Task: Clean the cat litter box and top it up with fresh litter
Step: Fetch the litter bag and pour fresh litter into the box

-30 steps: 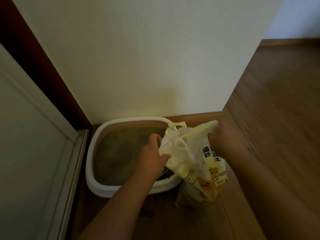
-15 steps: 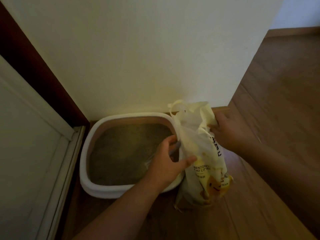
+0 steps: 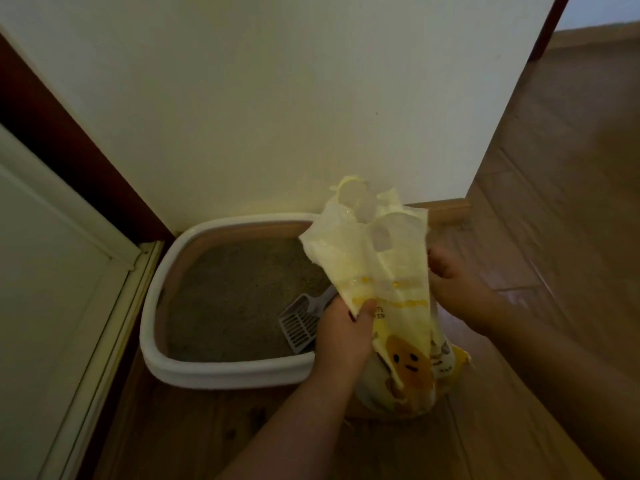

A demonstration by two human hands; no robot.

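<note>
A pale door panel (image 3: pixel 52 306) and its dark frame (image 3: pixel 79 161) fill the left edge of the dim corner, meeting a cream wall (image 3: pixel 277 98). On the wooden floor (image 3: pixel 554 202) at the foot of that wall sits the white-rimmed litter box (image 3: pixel 207 370), its tan inner wall ringing a bed of grey litter (image 3: pixel 235 299). A grey slotted scoop (image 3: pixel 299 323) lies on the litter in the near right corner of the box, handle angled up toward the right rim.

Just right of the box, touching or nearly touching its right edge, a yellow litter bag (image 3: pixel 391 306) stands upright on the floor — its top drawn upward, the cut-out handle holes uppermost, a cartoon face printed low on its front. The person's left hand (image 3: pixel 346 327) pinches the bag's left side partway up, thumb pressed over the front of the plastic. The right hand (image 3: pixel 457 289) is against the bag's right edge, partly hidden behind it — fingers curl toward the plastic and appear to grasp it, though the grip itself cannot be seen fully. Both forearms reach in from the lower edge.
</note>
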